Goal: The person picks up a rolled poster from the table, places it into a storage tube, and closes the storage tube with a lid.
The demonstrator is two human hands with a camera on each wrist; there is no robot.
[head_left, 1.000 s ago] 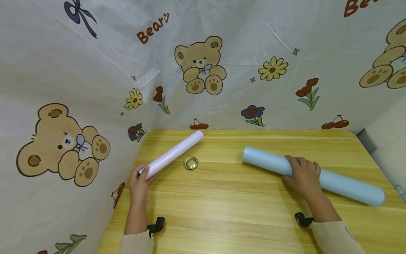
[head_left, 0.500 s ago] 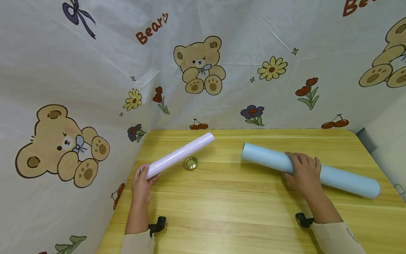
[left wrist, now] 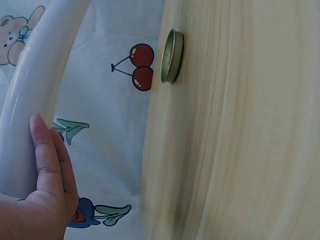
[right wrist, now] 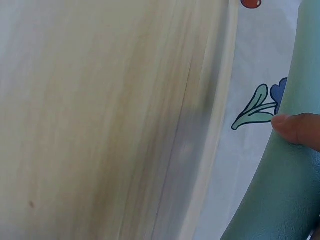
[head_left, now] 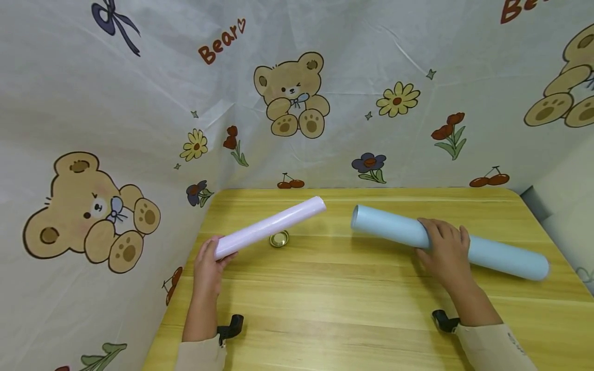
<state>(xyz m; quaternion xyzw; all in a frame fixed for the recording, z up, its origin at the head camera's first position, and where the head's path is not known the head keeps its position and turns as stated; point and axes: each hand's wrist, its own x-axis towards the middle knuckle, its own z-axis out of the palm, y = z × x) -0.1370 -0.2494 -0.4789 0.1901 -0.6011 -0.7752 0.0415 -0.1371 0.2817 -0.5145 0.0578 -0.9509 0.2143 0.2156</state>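
Note:
A glossy pale pink tube-shaped roll [head_left: 274,226] slants up and right from my left hand [head_left: 207,268], which grips its near end. In the left wrist view, two fingers [left wrist: 47,155] lie along its side. My right hand [head_left: 447,252] holds a light blue tube-shaped roll [head_left: 506,256] from above, around its middle. The blue roll's left end is open, and its surface looks slightly grained in the right wrist view, where only one digit [right wrist: 295,127] shows. Both rolls are raised off the table, their inner ends facing each other with a gap between. Inside both rolls is mostly hidden.
A small round gold dish or lid [head_left: 279,238] rests on the wooden table [head_left: 315,309], partly behind the pink roll in the head view. A white cloth printed with bears and flowers [head_left: 343,144] hangs along the back and left edges.
The pink roll's far end has swung right and toward me, now passing in front of the gold dish. The blue roll has lifted and shifted slightly left. Both hands keep their hold.

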